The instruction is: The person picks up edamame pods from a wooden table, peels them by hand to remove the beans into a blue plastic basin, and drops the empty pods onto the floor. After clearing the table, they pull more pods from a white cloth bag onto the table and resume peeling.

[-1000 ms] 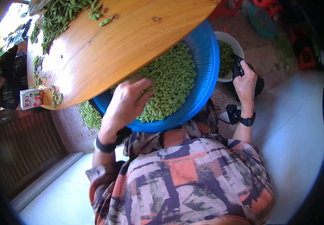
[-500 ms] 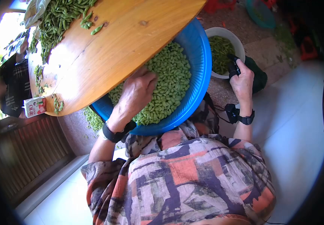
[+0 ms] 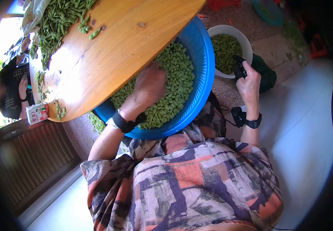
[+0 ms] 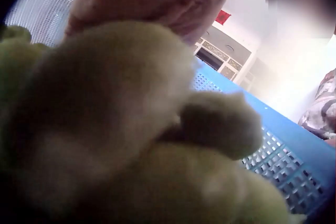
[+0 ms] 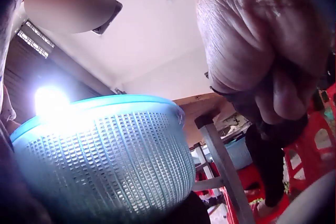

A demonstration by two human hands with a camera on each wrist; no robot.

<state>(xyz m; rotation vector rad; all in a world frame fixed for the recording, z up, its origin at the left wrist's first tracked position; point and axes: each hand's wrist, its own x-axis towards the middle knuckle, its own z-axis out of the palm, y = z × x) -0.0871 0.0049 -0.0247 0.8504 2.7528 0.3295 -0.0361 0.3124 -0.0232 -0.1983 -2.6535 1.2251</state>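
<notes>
Beneath the downturned left hand (image 3: pixel 149 86), plump green beans (image 3: pixel 178 82) in a blue slotted plastic basket (image 3: pixel 206 65), around its fingers. Cannot tell, with fingertips hidden, how far spread or whether grasping any. Well right of those fingers, the right hand (image 3: pixel 248 82), one black-covered finger extended near a white bucket (image 3: pixel 247 42) of green pods (image 3: pixel 226 50); cannot tell if holding anything. Just beyond the left fingers, overhanging and partly hiding the basket, a wooden tabletop (image 3: pixel 112 50) with soybean pods (image 3: pixel 64 17).
</notes>
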